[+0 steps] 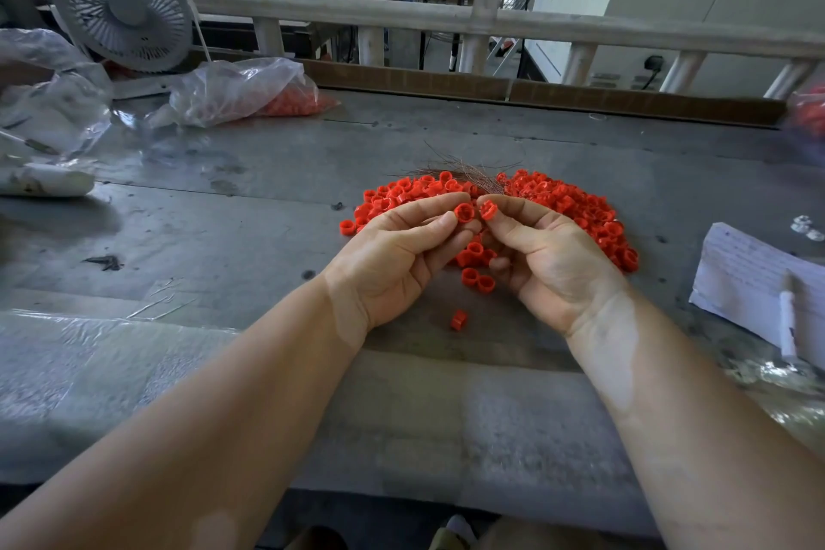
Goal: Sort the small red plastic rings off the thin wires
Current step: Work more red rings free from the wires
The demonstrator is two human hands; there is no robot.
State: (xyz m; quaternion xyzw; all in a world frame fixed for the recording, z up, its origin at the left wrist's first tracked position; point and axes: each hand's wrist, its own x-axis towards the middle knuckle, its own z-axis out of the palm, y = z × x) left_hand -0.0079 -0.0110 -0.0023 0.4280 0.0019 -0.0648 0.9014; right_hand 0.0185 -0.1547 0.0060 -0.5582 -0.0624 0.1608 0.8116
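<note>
Nearest on the grey worktop [223,237]: one stray red ring [458,320], lying apart, just short of both wrists. Above it, a joined pair of rings [477,279] between the two palms. Left hand [393,257] raised, palm up, its grip pinching a single red ring [464,212] between thumb and forefinger, open end turned toward the camera. Right hand [551,257] opposite, likewise clenched on another ring [488,209] at the fingertips; the two held rings nearly touching, side by side, level with each other. No telling whether a wire runs through them: too fine to make out at the fingertips. Both hands equally near the work, meeting over the near edge of the heap. Just beyond the fingertips, the pile of red rings [571,205] spread in an arc, wider on the right side. At its far edge, a bundle of thin wires [468,174], long axis running roughly left to right, straight ahead of the hands. To the right, a sheet of paper [750,272] with a pen [788,322] on it. Farther back on the left, a clear plastic bag [241,89] holding more red pieces, and a grey fan [122,9].
</note>
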